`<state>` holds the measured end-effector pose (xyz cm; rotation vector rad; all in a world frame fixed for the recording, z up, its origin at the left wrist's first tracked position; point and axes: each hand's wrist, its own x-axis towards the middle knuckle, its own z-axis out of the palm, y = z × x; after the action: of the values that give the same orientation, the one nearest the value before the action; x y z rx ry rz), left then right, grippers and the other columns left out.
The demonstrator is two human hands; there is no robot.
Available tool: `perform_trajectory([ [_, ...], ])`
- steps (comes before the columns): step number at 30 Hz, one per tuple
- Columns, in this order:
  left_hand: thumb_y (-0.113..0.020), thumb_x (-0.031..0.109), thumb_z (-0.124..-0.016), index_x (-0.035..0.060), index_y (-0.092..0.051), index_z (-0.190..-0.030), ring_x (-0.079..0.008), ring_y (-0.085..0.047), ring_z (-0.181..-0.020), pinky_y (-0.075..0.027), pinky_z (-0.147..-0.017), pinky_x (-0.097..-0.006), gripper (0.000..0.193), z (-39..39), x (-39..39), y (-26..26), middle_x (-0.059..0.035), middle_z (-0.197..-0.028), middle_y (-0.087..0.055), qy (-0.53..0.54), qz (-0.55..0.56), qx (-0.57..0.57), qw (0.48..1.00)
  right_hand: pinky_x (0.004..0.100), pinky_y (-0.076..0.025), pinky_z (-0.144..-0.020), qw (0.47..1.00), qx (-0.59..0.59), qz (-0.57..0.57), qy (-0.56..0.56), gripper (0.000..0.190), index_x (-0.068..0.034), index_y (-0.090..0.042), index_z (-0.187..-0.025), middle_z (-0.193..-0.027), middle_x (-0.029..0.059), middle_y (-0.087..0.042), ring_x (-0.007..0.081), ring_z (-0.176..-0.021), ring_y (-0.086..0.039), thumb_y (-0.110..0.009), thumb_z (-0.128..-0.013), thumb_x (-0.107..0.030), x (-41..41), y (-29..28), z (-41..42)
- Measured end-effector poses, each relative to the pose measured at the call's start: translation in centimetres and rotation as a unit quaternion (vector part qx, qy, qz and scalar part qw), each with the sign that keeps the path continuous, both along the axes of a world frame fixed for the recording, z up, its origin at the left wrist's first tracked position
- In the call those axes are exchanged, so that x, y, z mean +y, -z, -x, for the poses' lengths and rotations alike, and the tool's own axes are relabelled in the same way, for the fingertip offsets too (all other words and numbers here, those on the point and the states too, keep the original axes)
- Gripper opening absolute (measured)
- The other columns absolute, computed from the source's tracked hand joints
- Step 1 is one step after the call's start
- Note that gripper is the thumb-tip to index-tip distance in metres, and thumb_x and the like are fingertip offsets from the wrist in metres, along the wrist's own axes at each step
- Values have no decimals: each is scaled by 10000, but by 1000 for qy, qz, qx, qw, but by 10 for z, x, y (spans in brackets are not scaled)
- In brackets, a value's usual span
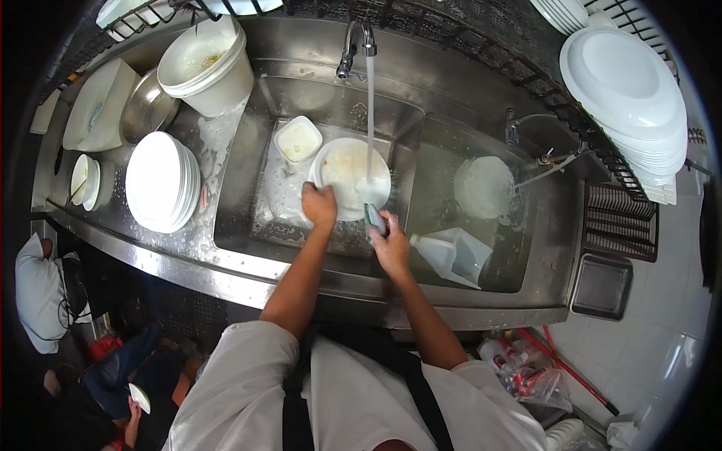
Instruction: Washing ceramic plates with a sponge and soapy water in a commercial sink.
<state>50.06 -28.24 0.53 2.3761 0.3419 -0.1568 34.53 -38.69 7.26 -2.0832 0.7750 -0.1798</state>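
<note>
My left hand [320, 206] grips the left rim of a white plate [344, 169] with brownish residue on its face. Water from the chrome faucet [369, 42] pours onto the plate's right side. In my right hand [390, 239] is a scrubbing sponge [373, 221] with a green side, held at the plate's lower right edge. A square white bowl [298, 139] rests in the left sink basin [276, 237], just up and left of the plate. Whether another dish lies under the plate I cannot tell.
Left of the basin stand a stack of white plates [161, 183], a white bucket [206, 70] and a metal bowl [149, 107]. The right basin [434, 146] holds water and a cut plastic jug [454, 256]. A wire rack [592, 141] with plates overhangs the right side. Another person's hand [134, 414] shows lower left.
</note>
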Motion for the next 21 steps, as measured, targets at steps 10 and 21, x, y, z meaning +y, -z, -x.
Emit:
perform_trajectory([
  [10, -610, 102, -937, -40, -530, -1282, -234, -649, -936, -545, -769, -378, 381, -32, 8, 59, -149, -1112, -649, -166, 557, 45, 813, 452, -511, -778, 956, -81, 249, -135, 485, -163, -657, -1224, -957, 108, -584, 331, -933, -591, -706, -742, -178, 10, -65, -50],
  [21, -586, 309, -987, -43, -548, -1264, -293, -651, -977, -547, -824, -426, 449, -42, -8, 63, -149, -1131, -647, -99, 677, 300, 665, 432, -520, -768, 932, -123, 295, -171, 506, -124, -693, -1161, -994, 123, -576, 321, -908, -578, -756, -663, -184, 41, -126, -38],
])
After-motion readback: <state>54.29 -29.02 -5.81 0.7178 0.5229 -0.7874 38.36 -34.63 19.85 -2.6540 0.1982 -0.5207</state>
